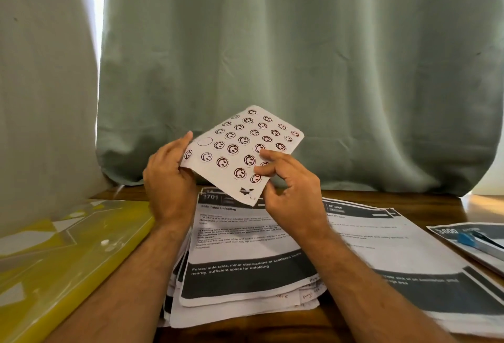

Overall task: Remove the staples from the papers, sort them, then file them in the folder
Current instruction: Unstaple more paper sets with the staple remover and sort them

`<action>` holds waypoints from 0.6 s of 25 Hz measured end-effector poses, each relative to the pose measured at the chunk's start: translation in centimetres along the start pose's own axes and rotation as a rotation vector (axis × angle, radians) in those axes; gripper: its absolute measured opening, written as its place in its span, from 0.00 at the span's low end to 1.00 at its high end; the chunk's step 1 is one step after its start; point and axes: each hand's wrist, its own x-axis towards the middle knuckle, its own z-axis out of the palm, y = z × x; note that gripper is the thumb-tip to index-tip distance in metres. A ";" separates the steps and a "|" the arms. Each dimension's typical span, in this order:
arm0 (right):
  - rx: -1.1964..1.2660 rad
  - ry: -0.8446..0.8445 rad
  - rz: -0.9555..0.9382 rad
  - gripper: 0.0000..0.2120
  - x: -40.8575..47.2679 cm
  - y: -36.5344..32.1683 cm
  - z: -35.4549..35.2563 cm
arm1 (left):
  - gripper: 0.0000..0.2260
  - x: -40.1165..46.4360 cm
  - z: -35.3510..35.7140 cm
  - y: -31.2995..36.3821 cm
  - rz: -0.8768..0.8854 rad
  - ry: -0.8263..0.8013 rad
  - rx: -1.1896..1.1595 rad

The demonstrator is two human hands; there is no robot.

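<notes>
Left hand [170, 179] and right hand [289, 181] both pinch our smiley sticker sheet [240, 149] up at 12 o'clock. Papers [245, 255] piled on the tabletop [341, 331], yellow folder [60, 266] at 9 o'clock looks unfilled, so filing's probably still ahead.

The sticker sheet [240, 149] is matt white paper, its near corner torn and ragged, printed with round smiley stickers. Under it the paper stack [245, 258] is plain matt printer paper with dull black toner bands and slightly curled, uneven edges; the sheets to the right [387, 250] look the same. The folder [62, 261] on the left is glossy translucent yellow plastic that throws back bright glare. The desk [441, 202] is dark, smooth polished wood with a soft sheen. Behind hangs a curtain [300, 56] of matt grey-green woven cloth.
</notes>
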 end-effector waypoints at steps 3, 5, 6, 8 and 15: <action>0.006 0.047 -0.036 0.10 0.4 -0.3 -0.5 | 0.23 -0.1 0.2 1.1 0.009 -0.012 -0.165; 0.027 0.098 -0.056 0.10 0.9 -0.5 -1.0 | 0.24 -0.3 0.3 1.7 -0.028 -0.086 -0.320; 0.044 0.146 -0.066 0.10 1.1 -0.6 -1.2 | 0.23 -0.4 0.3 2.2 -0.068 -0.131 -0.396; 0.088 0.260 -0.068 0.09 1.5 -0.6 -1.5 | 0.22 -0.3 0.4 3.7 -0.130 -0.218 -0.523; 0.024 0.321 -0.082 0.11 2.2 -1.0 -2.1 | 0.09 -0.7 0.3 6.7 -0.487 -0.581 -0.850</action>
